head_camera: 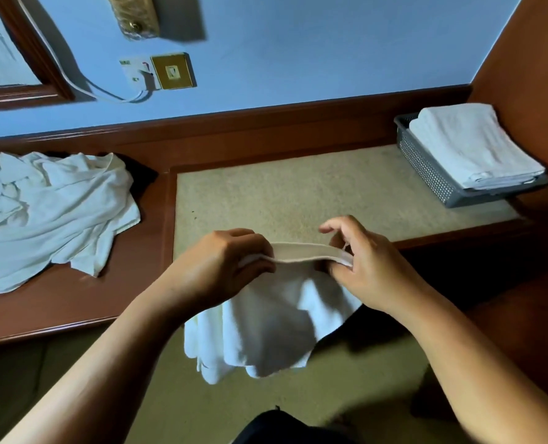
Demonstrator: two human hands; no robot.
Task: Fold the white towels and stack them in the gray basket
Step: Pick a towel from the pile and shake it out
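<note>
Nearest the camera, a white towel [272,322] is hanging in front of the worktop's [74,302] front edge, over the carpeted floor [266,398]. Both hands are holding it by its top hem, which is stretching between them. The left hand [231,267] is curling its fingers round one end of the hem. The right hand [365,264] is pinching the other end between thumb and fingers, with its forefinger lifting clear.

Beyond the hands, a beige panel [282,193] is lying set into the wooden worktop. On the left, a heap of crumpled white towels [48,213] is sprawling over the wood. At the far right corner, the gray basket [426,174] is sitting on the panel, with folded white towels [468,145] stacking up above its rim. Behind, a socket [172,72] with a white cable [83,84] is showing on the blue wall.
</note>
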